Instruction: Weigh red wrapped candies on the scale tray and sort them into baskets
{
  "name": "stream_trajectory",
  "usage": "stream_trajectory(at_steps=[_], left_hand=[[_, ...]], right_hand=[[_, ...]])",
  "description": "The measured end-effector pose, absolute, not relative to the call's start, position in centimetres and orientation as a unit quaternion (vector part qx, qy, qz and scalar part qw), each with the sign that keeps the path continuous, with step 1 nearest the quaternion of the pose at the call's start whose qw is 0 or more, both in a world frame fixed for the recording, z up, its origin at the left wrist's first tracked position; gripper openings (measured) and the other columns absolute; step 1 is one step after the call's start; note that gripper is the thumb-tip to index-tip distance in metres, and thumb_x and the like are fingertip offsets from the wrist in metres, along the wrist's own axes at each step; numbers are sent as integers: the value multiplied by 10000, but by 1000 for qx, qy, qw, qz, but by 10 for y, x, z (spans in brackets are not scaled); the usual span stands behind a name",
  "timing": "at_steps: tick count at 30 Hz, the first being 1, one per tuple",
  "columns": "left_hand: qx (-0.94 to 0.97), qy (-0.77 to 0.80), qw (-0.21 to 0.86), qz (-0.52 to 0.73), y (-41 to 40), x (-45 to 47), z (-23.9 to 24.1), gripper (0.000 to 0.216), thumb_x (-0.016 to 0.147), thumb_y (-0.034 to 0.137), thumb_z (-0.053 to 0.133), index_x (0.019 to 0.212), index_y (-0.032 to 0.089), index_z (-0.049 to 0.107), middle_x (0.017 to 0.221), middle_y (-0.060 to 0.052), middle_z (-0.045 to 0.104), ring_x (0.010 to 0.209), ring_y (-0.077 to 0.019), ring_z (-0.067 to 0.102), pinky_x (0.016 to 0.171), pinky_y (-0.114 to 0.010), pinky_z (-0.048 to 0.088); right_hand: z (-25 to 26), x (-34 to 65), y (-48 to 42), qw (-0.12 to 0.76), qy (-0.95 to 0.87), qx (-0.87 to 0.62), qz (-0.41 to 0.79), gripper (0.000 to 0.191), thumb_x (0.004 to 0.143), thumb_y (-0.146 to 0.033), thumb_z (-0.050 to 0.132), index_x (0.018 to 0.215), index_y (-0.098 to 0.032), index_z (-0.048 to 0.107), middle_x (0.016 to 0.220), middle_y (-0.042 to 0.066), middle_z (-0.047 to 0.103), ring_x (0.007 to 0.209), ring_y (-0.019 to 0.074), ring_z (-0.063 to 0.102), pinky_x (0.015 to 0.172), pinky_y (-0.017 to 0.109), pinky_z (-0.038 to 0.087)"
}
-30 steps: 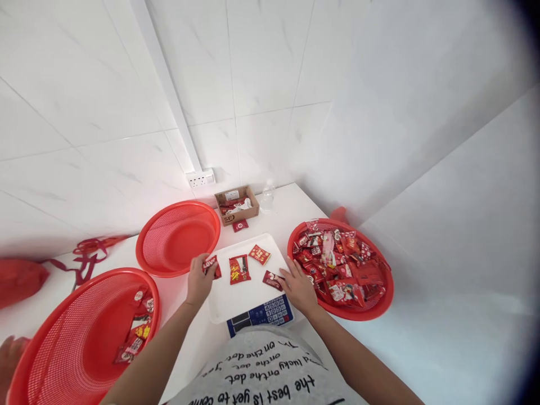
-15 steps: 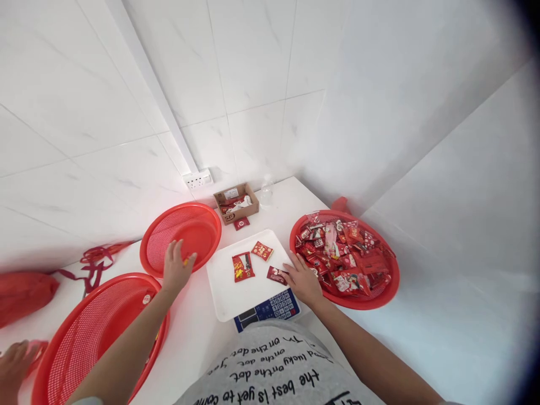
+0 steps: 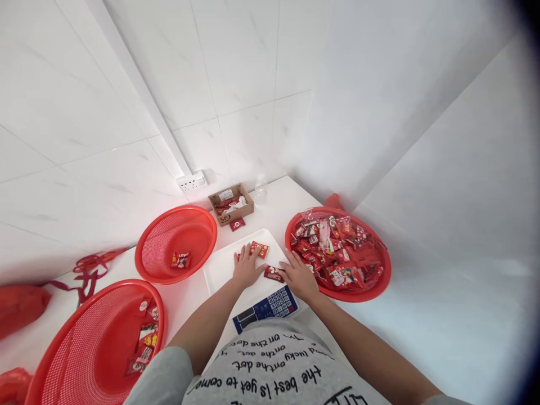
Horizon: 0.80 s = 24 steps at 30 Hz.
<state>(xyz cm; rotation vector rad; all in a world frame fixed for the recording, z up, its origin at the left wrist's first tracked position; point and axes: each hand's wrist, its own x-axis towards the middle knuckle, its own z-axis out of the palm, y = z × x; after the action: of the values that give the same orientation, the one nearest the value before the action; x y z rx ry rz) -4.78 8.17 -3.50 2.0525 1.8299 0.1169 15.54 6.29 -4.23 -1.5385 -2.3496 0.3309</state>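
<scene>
A white scale tray (image 3: pixel 219 270) with a blue keypad (image 3: pixel 270 306) sits in front of me. My left hand (image 3: pixel 247 267) lies flat on the tray, fingers spread over a red packet that it mostly hides. My right hand (image 3: pixel 299 278) rests at the tray's right edge, its fingertips touching a dark red packet (image 3: pixel 274 274). Another red packet (image 3: pixel 259 248) lies just beyond my left fingers. The far-left red basket (image 3: pixel 156 259) holds one "LOVE" packet (image 3: pixel 180 259).
The red basket (image 3: pixel 382 281) on the right is full of several red packets. A near-left red basket (image 3: pixel 84 349) holds a few packets. A small cardboard box (image 3: pixel 230 203), a loose packet (image 3: pixel 237 224), a wall socket (image 3: pixel 191 181) and red ribbon (image 3: pixel 88 270) lie at the back.
My left hand carried the "LOVE" packet from the tray to the far-left basket, left it there, and returned onto the middle packet on the tray. My right hand stayed put.
</scene>
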Motion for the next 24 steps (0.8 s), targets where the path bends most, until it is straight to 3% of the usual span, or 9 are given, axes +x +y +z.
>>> stream_trajectory(at_steps=[4, 9, 14, 20, 24], left_hand=[[769, 622, 147, 14, 83, -43, -36, 525, 845, 461, 405, 1341, 304, 336, 1476, -96, 201, 1340, -297, 161, 1046, -522, 149], [795, 603, 67, 9, 74, -50, -27, 419, 860, 417, 395, 1259, 293, 432, 1459, -69, 246, 1170, -268, 398, 946, -440, 322], [797, 588, 132, -38, 63, -57, -17, 340, 849, 394, 424, 1154, 255, 480, 1438, -48, 275, 1102, -251, 450, 836, -377, 406], [761, 622, 172, -60, 56, -71, -11, 514, 832, 397, 443, 1292, 227, 290, 1222, -87, 457, 981, -217, 553, 679, -296, 448], [747, 635, 180, -78, 60, -90, -1, 453, 821, 395, 461, 1232, 233, 361, 1131, -69, 504, 899, -213, 585, 673, -302, 445]], right_hand=[[-42, 156, 63, 163, -818, -539, 117, 325, 866, -346, 411, 1096, -225, 605, 1402, 44, 366, 1285, 252, 307, 1000, 403, 339], [-41, 156, 63, 156, -820, -538, 118, 336, 872, -352, 397, 1100, -217, 604, 1410, 49, 354, 1287, 251, 302, 1004, 402, 330], [-42, 156, 63, 150, -820, -541, 112, 342, 874, -353, 388, 1105, -221, 602, 1403, 43, 366, 1285, 253, 304, 993, 396, 340], [-43, 157, 64, 155, -826, -532, 107, 338, 878, -348, 381, 1090, -215, 607, 1409, 40, 356, 1286, 247, 301, 1009, 388, 323], [-43, 157, 63, 157, -828, -528, 106, 349, 880, -363, 375, 1075, -200, 614, 1422, 43, 332, 1300, 253, 273, 1029, 390, 300]])
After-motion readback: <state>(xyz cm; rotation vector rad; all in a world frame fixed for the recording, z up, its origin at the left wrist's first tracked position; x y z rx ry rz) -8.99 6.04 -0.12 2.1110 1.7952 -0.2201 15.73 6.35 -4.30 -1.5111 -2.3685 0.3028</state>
